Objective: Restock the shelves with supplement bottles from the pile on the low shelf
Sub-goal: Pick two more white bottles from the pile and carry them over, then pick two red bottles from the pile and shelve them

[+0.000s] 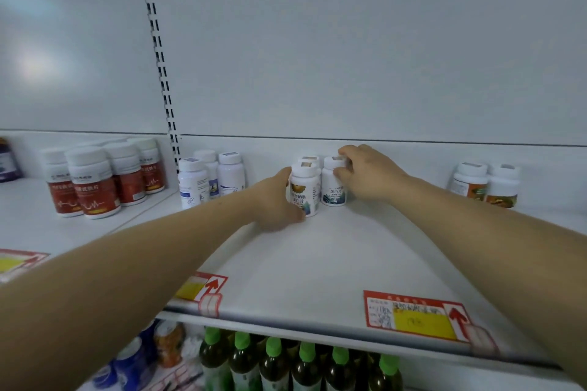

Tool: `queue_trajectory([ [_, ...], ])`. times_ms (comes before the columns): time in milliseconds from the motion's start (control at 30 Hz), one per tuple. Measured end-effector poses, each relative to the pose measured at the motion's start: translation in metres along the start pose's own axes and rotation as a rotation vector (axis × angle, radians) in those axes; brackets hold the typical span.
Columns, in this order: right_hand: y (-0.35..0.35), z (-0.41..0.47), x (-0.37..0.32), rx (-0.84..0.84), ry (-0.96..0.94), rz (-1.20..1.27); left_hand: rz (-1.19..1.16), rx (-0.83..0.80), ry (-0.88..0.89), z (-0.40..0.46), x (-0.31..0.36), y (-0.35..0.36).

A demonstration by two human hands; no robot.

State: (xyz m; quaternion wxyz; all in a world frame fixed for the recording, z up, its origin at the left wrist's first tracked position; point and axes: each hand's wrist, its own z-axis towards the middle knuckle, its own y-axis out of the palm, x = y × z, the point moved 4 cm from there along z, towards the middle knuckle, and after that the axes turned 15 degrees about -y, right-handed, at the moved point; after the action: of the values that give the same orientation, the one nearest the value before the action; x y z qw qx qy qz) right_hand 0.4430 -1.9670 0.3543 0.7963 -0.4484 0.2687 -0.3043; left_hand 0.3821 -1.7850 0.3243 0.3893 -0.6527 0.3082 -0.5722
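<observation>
Curled round the near white plastic supplement bottle with the blue-and-orange label [305, 192], our left hand [275, 200] grips its side, thumb low by the base. Our right hand [365, 173] pinches the ribbed white cap of the second white bottle with a blue mountain label [333, 187], fingers bent over its top. Both bottles stand upright, just beside each other, deep on the smooth white metal shelf [317, 263]. A third like bottle [309, 159] stands behind them. Red-labelled white bottles [95, 181] cluster well apart at left; glossy green-capped dark bottles [301, 362] line the shelf below.
</observation>
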Motion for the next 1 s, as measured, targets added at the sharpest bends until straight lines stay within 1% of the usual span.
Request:
queue_trajectory([
  [67,-0.014,0.004,-0.005,0.052,0.002,0.027,-0.026,-0.017,-0.041,-0.008,-0.003,-0.01],
  [167,-0.036,0.017,-0.033,0.095,-0.04,0.022,-0.074,0.029,-0.058,-0.036,-0.015,-0.037],
  [267,-0.041,0.035,-0.088,0.059,-0.132,0.017,-0.054,0.104,-0.042,-0.083,-0.04,-0.075],
  [367,-0.026,0.055,-0.17,-0.001,-0.248,0.027,0.089,0.219,-0.05,-0.135,-0.089,-0.112],
  [433,-0.009,0.067,-0.231,-0.042,-0.328,0.043,0.204,0.307,-0.112,-0.168,-0.136,-0.132],
  [500,0.014,0.079,-0.304,-0.048,-0.409,0.072,0.245,0.352,-0.18,-0.205,-0.195,-0.15],
  [533,0.025,0.083,-0.339,-0.045,-0.446,0.096,0.24,0.357,-0.225,-0.222,-0.224,-0.156],
  [600,0.059,0.088,-0.43,-0.066,-0.525,0.172,0.227,0.36,-0.343,-0.267,-0.301,-0.172],
  [700,0.112,0.085,-0.557,-0.146,-0.653,0.258,0.185,0.321,-0.511,-0.326,-0.41,-0.187],
  [767,0.149,0.08,-0.628,-0.217,-0.721,0.312,0.155,0.282,-0.592,-0.359,-0.47,-0.191],
  [867,0.206,0.075,-0.709,-0.325,-0.787,0.323,0.132,0.242,-0.67,-0.389,-0.544,-0.198],
  [1000,0.287,0.092,-0.778,-0.449,-0.798,0.285,0.11,0.243,-0.722,-0.39,-0.628,-0.211],
])
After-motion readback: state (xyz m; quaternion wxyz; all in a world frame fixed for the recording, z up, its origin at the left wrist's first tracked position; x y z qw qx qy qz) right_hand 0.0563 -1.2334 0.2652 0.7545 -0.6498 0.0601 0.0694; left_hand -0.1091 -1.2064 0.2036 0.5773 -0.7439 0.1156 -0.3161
